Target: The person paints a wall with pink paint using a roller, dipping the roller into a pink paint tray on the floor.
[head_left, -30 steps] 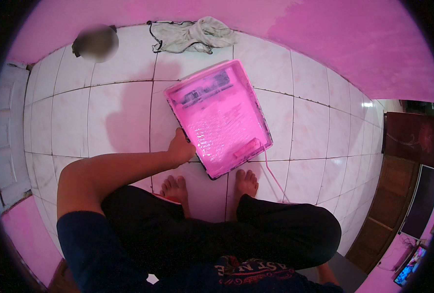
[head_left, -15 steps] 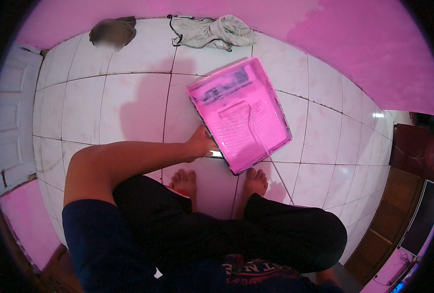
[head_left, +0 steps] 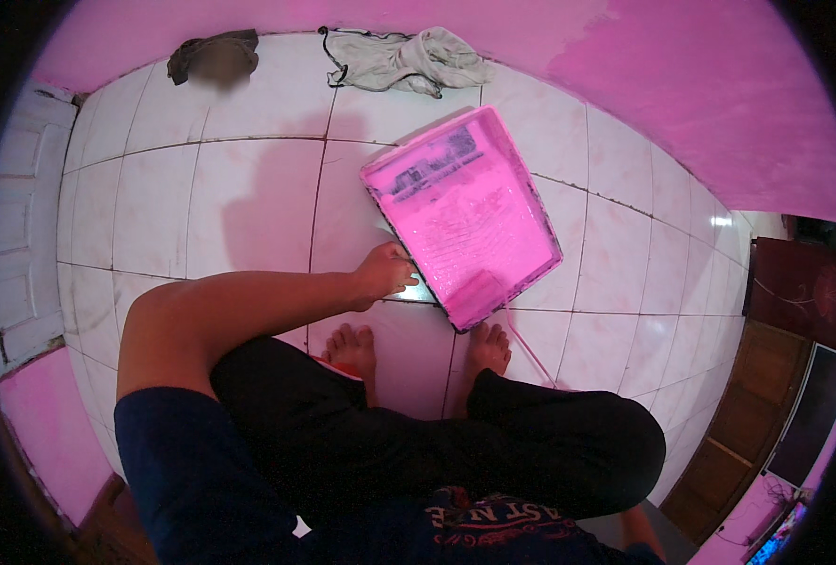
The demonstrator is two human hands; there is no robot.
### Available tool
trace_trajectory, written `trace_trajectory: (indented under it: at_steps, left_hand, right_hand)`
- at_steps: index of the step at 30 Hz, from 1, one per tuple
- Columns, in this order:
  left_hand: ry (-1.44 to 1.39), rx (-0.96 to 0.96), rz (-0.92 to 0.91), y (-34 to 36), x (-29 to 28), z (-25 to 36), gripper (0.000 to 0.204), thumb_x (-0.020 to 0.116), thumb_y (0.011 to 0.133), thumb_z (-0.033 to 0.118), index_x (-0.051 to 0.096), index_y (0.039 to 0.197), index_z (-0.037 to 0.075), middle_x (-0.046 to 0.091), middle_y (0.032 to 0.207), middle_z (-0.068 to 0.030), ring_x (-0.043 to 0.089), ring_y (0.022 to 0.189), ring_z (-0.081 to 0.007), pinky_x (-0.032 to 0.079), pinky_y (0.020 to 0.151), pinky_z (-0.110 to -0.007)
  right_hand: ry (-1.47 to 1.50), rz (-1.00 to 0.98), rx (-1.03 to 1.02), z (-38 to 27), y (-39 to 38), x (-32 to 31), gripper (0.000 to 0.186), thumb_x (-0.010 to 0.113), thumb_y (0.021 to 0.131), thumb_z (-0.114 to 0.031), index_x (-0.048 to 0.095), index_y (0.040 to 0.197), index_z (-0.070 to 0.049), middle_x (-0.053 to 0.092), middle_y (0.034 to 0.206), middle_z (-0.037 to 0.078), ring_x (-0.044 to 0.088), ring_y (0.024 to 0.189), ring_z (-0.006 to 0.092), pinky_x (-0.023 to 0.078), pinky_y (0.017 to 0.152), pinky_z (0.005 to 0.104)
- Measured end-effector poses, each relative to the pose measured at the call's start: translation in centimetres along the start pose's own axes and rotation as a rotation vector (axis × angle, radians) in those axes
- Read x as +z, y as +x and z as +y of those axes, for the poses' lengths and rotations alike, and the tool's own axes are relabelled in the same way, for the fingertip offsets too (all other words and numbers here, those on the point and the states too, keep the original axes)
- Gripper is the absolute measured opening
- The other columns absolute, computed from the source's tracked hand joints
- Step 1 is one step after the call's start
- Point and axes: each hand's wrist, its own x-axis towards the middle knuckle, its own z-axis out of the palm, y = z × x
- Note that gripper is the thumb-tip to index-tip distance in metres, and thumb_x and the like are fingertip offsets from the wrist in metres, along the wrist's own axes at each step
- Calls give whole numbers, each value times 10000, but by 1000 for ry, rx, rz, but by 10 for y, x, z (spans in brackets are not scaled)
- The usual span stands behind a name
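Note:
A pink-coated paint tray (head_left: 474,202) stands aslant in front of my feet, with wet pink paint across its ribbed slope. My left hand (head_left: 385,275) is closed at its left rim, fingers curled against the edge. Down in the tray's near end lies a paint roller (head_left: 479,297), its sleeve soaked in pink. The roller's thin rod runs toward me and disappears behind my right knee. My right hand is hidden; just a bit of the right forearm (head_left: 639,532) shows at the lower edge.
White floor tiles (head_left: 258,207) surround the tray, between my bare feet (head_left: 489,351) and a pink wall (head_left: 682,104). By that wall lie a crumpled pale cloth (head_left: 409,61) and a dark brownish bundle (head_left: 216,61), partly blurred. A white door (head_left: 23,207) is at left, brown wooden furniture (head_left: 743,414) at right.
The roller has come toward me, from the middle of the tray's slope down into its near end. My left hand stays at the tray's rim.

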Motion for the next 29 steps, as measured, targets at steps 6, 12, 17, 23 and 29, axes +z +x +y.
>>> trace_trajectory:
  at_steps: [6, 12, 17, 23, 29]
  left_hand:
    - [35, 71, 9, -1, -4, -5, 219, 576, 971, 139, 474, 1165, 139, 656, 1123, -99, 678, 1056, -296, 541, 819, -409]
    - [4, 39, 87, -4, 0, 0, 369, 659, 929, 194, 443, 1226, 153, 622, 1191, -100, 653, 1061, -283, 498, 867, -433]
    - [73, 4, 117, -9, 9, 4, 458, 729, 892, 237, 442, 1236, 139, 614, 1175, -91, 640, 1040, -281, 485, 878, -450]
    - [666, 423, -160, 25, -39, -38, 305, 718, 860, 208, 571, 1103, 97, 637, 1061, -106, 656, 914, -274, 507, 770, -439]
    - [1884, 882, -184, 176, -92, -45, 195, 685, 792, 253, 705, 876, 79, 669, 853, -143, 629, 869, -340, 485, 844, -468]
  right_hand:
    - [18, -100, -26, -5, -1, -14, 197, 507, 927, -235, 526, 1114, -175, 545, 1160, 124, 560, 1070, 352, 478, 806, 502]
    - [-69, -99, -34, -6, 4, -14, 169, 568, 931, -224, 559, 1080, -146, 612, 1066, 101, 616, 995, 285, 497, 781, 437]
    - [-22, -32, -5, 1, -4, 6, 134, 510, 914, -222, 521, 1032, -160, 526, 1037, 110, 570, 991, 337, 486, 732, 506]
    - [-17, 110, -92, -5, -2, 11, 134, 530, 898, -248, 541, 1008, -172, 535, 954, 87, 589, 894, 318, 484, 682, 487]
    - [404, 137, -179, 78, 6, -42, 115, 591, 898, -232, 635, 924, -129, 648, 877, 53, 633, 771, 233, 496, 618, 434]
